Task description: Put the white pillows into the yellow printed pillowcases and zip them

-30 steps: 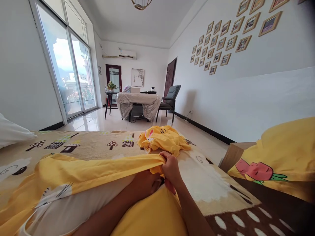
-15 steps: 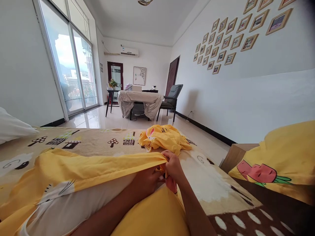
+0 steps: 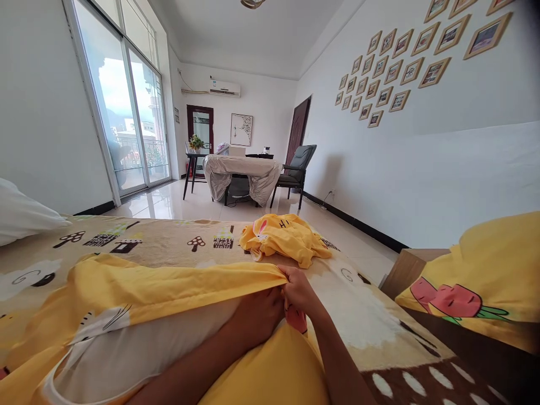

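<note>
A yellow pillowcase (image 3: 169,278) with a white rabbit print stretches across in front of me, its pale inner side showing below the hem. My right hand (image 3: 297,289) pinches the hem's right end and holds it taut. Just below and left of it, my left hand (image 3: 261,315) is closed at the fold, its forearm running along the pale side. The left fingertips are hidden behind the right hand, by a patch of carrot-printed cloth (image 3: 296,319). A plump yellow form (image 3: 265,368), seemingly a pillow, bulges between my forearms.
Beneath lies a patterned beige blanket (image 3: 169,239), with a crumpled yellow cloth (image 3: 291,236) at its far edge. A white pillow (image 3: 25,216) is at left. On the right, yellow carrot-printed bedding (image 3: 485,281) rests over a wooden box (image 3: 407,267). A covered table (image 3: 242,166) and black chair (image 3: 297,169) stand beyond.
My left hand has drawn its fingers in and shifted slightly right, closer against my right hand. The right hand keeps its pinch on the hem. The whole view has moved slightly.
</note>
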Tool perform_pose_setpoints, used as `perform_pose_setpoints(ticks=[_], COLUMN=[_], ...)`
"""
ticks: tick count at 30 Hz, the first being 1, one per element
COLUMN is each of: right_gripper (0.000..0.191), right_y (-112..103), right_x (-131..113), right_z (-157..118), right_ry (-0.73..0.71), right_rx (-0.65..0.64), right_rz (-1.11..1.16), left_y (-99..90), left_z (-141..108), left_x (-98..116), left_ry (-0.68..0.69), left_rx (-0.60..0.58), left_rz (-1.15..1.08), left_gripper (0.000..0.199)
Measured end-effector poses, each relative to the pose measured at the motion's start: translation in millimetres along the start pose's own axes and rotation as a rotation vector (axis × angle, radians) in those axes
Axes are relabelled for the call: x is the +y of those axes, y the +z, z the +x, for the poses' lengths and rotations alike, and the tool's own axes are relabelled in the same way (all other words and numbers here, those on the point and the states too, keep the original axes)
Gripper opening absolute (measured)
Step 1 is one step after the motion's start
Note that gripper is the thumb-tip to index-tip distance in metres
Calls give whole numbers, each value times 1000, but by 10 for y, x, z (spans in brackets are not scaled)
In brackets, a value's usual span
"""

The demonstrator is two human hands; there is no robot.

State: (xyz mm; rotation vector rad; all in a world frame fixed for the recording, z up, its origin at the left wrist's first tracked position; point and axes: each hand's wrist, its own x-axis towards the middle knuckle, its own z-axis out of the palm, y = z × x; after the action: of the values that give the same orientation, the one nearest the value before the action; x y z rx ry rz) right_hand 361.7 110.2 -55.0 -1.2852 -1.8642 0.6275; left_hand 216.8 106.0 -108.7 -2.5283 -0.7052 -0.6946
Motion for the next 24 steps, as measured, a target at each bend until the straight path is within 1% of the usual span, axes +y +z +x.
perform_pose_setpoints(ticks=[3,6,9,11,15,17,21,24], right_gripper=[26,24,23,22,24,26,22,20], right_y=[-7,2,21,31,43,48,56,59], right_x=[-40,-45,-25,-12,0,6,9,0], right_z=[-13,-14,0,10,25,31,37,32], right_ry=[8,2,-25,-21,-6,7,25,46], right_rx=[-14,25,95,123,188,197,182,134], right_rz=[-29,-76,-140,-161,-157,-151,-158,-110], left_y=[-12,-90,-168,-178,-104,-55,18,42], left_z=[21,56,85,88,65,51,31,26], left_x=[13,19,17,14,5,-2,-28,-42], left_ry=[-73,-175,-237,-254,-257,-245,-215,-187], left_rx=[-85,-149,-174,-173,-112,-95,-103,-100], left_rz=[-59,-145,-206,-223,-240,-240,-256,-282], left_gripper=[24,24,25,24,22,21,26,26])
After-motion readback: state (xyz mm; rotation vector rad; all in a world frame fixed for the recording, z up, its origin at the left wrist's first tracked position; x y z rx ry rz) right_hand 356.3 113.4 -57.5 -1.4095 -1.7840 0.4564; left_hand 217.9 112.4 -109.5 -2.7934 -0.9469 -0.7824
